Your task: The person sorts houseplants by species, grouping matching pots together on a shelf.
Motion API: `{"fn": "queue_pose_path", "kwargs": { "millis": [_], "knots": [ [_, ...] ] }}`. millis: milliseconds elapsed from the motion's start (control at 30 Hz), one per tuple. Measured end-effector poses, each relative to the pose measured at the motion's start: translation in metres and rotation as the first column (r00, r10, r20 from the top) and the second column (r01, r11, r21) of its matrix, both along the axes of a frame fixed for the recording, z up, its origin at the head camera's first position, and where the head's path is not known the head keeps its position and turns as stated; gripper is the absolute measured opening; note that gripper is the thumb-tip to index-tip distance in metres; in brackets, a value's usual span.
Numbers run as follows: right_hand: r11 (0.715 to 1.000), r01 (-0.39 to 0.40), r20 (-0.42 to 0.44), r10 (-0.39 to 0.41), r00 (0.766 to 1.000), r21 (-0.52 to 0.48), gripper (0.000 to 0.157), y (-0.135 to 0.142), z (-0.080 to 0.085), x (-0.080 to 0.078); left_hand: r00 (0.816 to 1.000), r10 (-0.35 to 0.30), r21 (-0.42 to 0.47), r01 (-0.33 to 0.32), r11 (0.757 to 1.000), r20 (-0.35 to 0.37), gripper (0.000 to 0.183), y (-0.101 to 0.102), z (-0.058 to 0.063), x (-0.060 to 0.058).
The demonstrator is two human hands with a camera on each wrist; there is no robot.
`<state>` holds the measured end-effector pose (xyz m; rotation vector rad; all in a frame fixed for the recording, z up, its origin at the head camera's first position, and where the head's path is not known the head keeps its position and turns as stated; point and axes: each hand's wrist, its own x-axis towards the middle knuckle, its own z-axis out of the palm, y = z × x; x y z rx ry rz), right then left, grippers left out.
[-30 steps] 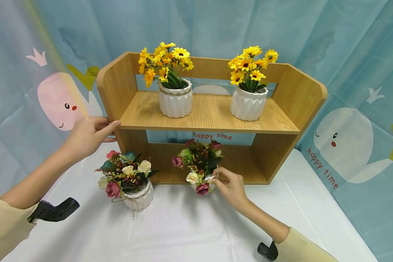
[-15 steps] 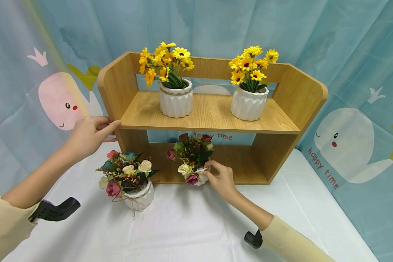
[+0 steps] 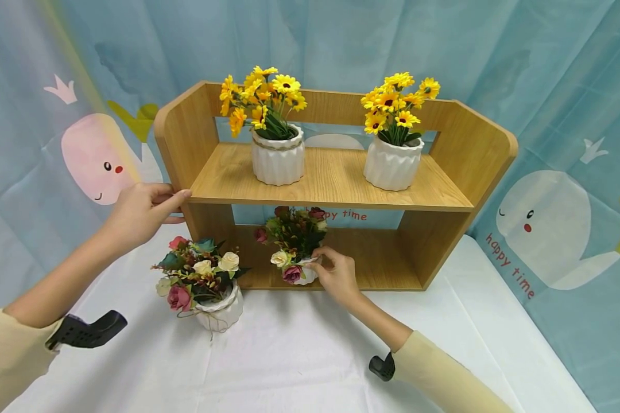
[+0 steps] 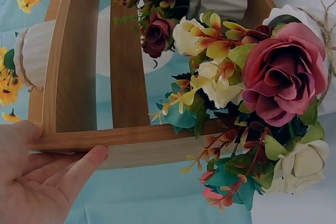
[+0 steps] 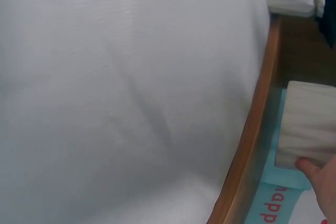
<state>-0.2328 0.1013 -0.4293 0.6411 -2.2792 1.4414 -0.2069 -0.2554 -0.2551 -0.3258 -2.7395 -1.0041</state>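
My right hand [image 3: 338, 275] holds a white ribbed flowerpot [image 3: 306, 272] by its right side. Purple and cream artificial roses [image 3: 291, 241] fill this pot, which is at the front of the lower board of the wooden shelf [image 3: 372, 258]. In the right wrist view, the thumb [image 5: 310, 169] presses on the pot's white wall [image 5: 307, 124]. My left hand [image 3: 142, 212] grips the front edge of the shelf's left side panel, as the left wrist view also shows. Below that hand, a second white pot [image 3: 222, 310] tied with twine leans on the tablecloth, full of mixed roses [image 4: 283, 77].
Two white pots of yellow daisies, one left [image 3: 278, 158] and one right [image 3: 392, 163], stand on the upper board. A white cloth [image 3: 289, 355] covers the table. Behind the shelf hangs a blue printed curtain [image 3: 341, 40].
My right hand has moved the rose pot left and back, from in front of the shelf onto the lower board's front. My left hand has stayed on the side panel.
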Motion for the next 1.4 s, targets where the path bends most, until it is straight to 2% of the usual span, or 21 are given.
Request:
{"fn": "queue_pose_path", "kwargs": {
  "millis": [367,867,1033,1233,1400],
  "knots": [
    [0.998,-0.053,0.027,0.054,0.998,-0.024,0.007,-0.021,-0.005,-0.008,1.0,-0.002,0.002,0.002,1.0,0.011,0.052,0.0,0.001,0.0],
    [1.0,-0.017,-0.009,0.017,1.0,0.025,0.011,-0.04,-0.016,-0.016,1.0,0.004,-0.008,-0.004,1.0,0.013,0.053,0.0,0.001,0.001],
    [1.0,0.002,-0.042,-0.001,0.999,0.03,0.006,-0.044,-0.021,-0.017,1.0,0.003,-0.004,-0.003,1.0,0.008,0.053,0.0,0.001,0.0],
    [1.0,-0.008,-0.029,0.008,1.0,0.0,0.01,-0.045,-0.023,-0.018,1.0,0.006,-0.01,-0.006,1.0,0.008,0.053,0.0,0.001,0.001],
    [1.0,-0.008,0.02,0.008,1.0,0.0,0.024,-0.044,-0.02,-0.014,1.0,0.008,-0.013,-0.008,1.0,0.012,0.054,0.0,0.001,0.001]
  ]
}}
